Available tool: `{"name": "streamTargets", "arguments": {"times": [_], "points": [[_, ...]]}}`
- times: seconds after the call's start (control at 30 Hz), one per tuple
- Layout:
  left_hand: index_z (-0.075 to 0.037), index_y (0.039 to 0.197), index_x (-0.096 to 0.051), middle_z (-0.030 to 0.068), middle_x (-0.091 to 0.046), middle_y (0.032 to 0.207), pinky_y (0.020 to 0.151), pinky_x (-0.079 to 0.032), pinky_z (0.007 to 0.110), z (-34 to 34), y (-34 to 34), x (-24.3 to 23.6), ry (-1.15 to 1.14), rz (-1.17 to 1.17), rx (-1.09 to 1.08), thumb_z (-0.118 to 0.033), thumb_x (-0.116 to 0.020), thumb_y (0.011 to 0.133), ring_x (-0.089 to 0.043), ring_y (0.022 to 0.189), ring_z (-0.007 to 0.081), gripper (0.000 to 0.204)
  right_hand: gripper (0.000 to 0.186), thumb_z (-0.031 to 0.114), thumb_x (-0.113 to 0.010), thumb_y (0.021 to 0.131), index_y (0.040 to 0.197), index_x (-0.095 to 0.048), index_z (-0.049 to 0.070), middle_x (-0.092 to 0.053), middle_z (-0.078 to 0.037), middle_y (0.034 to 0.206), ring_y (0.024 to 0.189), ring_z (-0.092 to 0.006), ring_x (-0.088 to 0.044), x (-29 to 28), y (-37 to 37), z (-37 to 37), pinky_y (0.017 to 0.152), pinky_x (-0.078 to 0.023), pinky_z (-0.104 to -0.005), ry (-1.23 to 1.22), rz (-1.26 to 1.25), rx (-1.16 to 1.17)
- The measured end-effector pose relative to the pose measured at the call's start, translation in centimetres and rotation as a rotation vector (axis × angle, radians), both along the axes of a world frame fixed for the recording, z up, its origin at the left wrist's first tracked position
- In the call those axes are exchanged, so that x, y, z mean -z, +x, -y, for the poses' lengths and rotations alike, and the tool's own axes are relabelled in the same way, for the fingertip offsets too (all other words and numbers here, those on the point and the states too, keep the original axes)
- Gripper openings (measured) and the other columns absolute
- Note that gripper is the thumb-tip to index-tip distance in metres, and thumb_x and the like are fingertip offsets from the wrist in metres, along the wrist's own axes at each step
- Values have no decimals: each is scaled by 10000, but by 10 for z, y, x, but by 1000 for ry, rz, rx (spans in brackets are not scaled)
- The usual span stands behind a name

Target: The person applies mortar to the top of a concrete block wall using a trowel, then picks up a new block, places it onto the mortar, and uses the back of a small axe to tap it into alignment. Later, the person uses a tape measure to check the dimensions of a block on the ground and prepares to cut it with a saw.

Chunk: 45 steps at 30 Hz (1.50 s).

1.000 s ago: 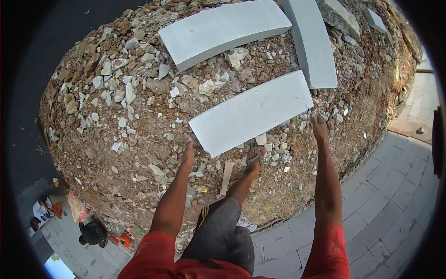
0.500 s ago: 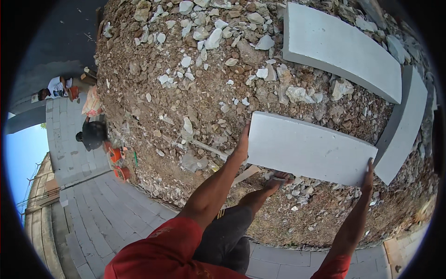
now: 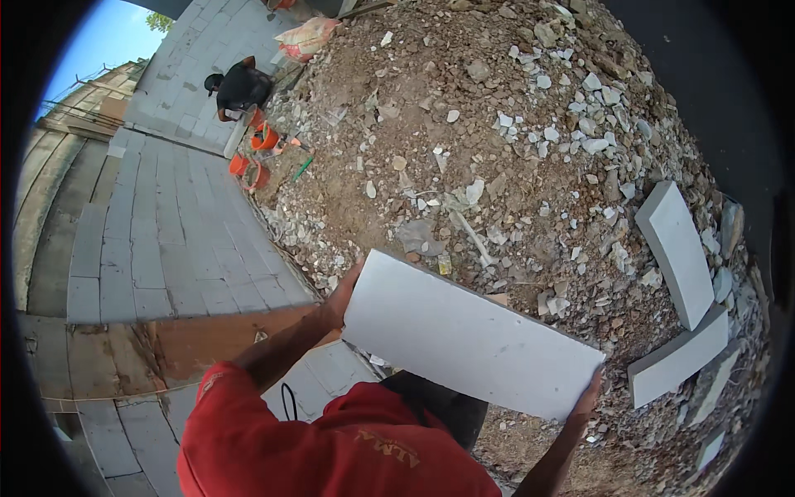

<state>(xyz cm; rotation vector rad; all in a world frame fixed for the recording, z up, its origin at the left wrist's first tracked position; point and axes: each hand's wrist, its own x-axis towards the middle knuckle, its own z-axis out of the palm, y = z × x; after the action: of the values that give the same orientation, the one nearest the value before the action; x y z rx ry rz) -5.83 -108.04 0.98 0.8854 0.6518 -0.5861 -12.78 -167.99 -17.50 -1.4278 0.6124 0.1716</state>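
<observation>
Between my hands is a long white-grey concrete block point(image 3: 472, 335), gripped by its two ends and lifted in front of my body. My left hand point(image 3: 344, 291) is pressed against the block's left end, its fingers partly hidden behind the edge. At the right end, my right hand point(image 3: 590, 396) clasps the lower corner. The block tilts down to the right. Beneath it lies brown rubble ground point(image 3: 530, 207) strewn with pale broken chunks.
Two more blocks lie on the rubble at right, one farther point(image 3: 681, 253) and one nearer point(image 3: 681, 356). A grey block wall point(image 3: 178, 228) runs along the left. Beyond, a person in dark clothes point(image 3: 243, 88) bends near orange buckets point(image 3: 264, 137). A pale sack point(image 3: 307, 38) lies at the back.
The block has come up closer to my body, still held at both ends. My view has swung left, so the wall shows more and the other blocks sit farther right.
</observation>
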Motion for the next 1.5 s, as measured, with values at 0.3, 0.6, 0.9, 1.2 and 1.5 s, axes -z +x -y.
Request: {"name": "streamTargets", "arguments": {"times": [0.3, 0.6, 0.9, 1.2, 1.5], "points": [[-56, 1494, -375, 181, -513, 1410, 1069, -434, 414, -125, -148, -114, 411, 35, -358, -669, -350, 981, -529, 1277, 294, 799, 745, 610, -418, 981, 1451, -418, 33, -549, -136, 1369, 1220, -282, -559, -173, 96, -167, 1046, -440, -405, 322, -70, -281], [0, 1428, -433, 232, -539, 1360, 1030, -454, 461, -248, -186, -63, 286, 87, -768, -610, -618, 863, -575, 1193, 345, 852, 710, 558, -489, 976, 1437, -434, 21, -568, -146, 1338, 1176, -286, -579, -222, 249, -397, 1026, -443, -403, 201, -41, -601], [-51, 1430, -412, 154, -575, 1267, 951, -516, 427, -466, -98, -59, 274, 105, -1086, -530, -704, 810, -585, 1161, 281, 836, 721, 609, -523, 945, 1405, -487, 55, -593, -122, 1313, 1207, -263, -561, -217, 440, -714, 1041, -433, -419, 64, -5, -875], [-81, 1484, -367, 175, -521, 1367, 988, -500, 443, -624, -56, -128, 365, 152, -1302, -403, -730, 802, -537, 1241, 305, 837, 664, 574, -521, 956, 1367, -518, 53, -638, -120, 1242, 1103, -255, -633, -271, 538, -1000, 966, -507, -397, 187, -122, -1088], [-119, 1518, -346, 154, -512, 1401, 1062, -433, 427, -715, -13, -122, 433, 50, -1517, -413, -705, 829, -510, 1270, 309, 831, 709, 581, -528, 945, 1361, -520, 8, -623, -170, 1260, 1148, -276, -611, -271, 635, -1295, 1013, -467, -397, 305, -302, -1498]]}}
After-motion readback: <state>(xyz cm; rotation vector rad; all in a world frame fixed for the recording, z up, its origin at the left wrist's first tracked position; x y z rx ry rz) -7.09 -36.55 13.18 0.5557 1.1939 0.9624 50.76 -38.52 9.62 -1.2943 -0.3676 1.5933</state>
